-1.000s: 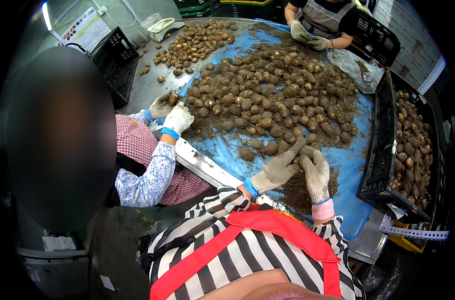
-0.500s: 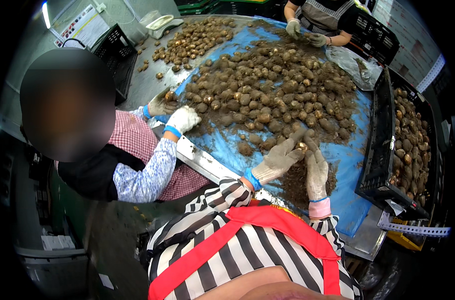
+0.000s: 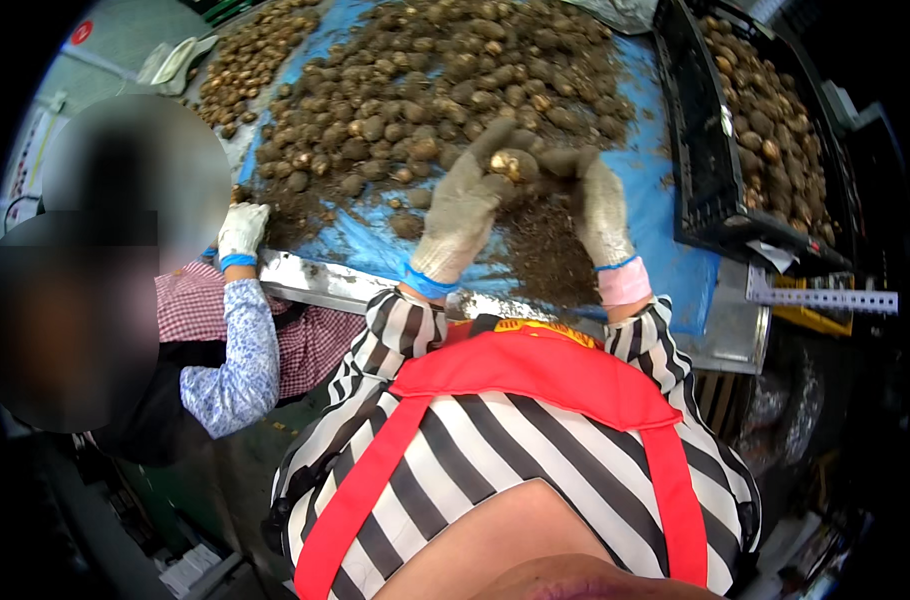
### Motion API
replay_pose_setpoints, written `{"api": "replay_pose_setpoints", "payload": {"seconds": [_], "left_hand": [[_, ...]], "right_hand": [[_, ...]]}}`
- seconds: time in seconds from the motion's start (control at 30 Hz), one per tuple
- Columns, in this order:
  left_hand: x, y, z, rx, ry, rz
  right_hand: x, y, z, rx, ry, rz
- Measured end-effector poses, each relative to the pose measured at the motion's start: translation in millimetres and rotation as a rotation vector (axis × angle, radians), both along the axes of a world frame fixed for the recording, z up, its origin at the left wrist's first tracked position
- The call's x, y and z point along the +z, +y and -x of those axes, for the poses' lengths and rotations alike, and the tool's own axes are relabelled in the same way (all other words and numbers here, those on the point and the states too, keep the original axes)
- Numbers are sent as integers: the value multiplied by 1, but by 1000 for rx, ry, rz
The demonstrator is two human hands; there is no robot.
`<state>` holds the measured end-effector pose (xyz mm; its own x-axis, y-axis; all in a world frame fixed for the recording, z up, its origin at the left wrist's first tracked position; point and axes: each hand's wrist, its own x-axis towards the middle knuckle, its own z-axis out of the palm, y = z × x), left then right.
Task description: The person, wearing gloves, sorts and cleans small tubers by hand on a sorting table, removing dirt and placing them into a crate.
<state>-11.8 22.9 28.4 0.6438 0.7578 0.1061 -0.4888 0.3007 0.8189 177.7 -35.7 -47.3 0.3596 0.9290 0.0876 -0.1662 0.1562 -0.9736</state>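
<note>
Both my hands wear dirty pale knit gloves and meet over the near side of a heap of brown, rough taro roots (image 3: pixel 415 90). My left hand (image 3: pixel 460 205) is closed round one taro root (image 3: pixel 516 166), whose pale, bare patch shows between the fingers. From the right, my right hand (image 3: pixel 602 205) bends its fingers in against the same root; its fingertips are partly hidden. Below them, dark soil and root fibres (image 3: pixel 545 255) lie on a blue sheet (image 3: pixel 665 290) that covers the metal table.
A black crate (image 3: pixel 690 140) full of taro roots stands at the right. Cleaner-looking roots (image 3: pixel 250 60) lie in a separate pile at the far left, beside a white scale (image 3: pixel 182 62). A co-worker's gloved hand (image 3: pixel 242 232) is at the table's left edge.
My view has tilted down and shifted right, so the far co-worker is out of sight. My hands are further apart at the wrists, and the held root shows more plainly.
</note>
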Motion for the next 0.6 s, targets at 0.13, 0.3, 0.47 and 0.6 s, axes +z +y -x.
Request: {"api": "replay_pose_setpoints", "payload": {"seconds": [0.13,0.3,0.47,0.6], "left_hand": [[-16,4,3,-11,27,-103],[-32,6,0,140,291,-170],[-22,3,-3,140,533,-172],[-17,-2,-6,212,647,-347]], "right_hand": [[49,13,40,217,166,120],[60,-2,46,68,209,12],[61,-5,43,2,56,88],[52,0,46,-27,-8,95]]}}
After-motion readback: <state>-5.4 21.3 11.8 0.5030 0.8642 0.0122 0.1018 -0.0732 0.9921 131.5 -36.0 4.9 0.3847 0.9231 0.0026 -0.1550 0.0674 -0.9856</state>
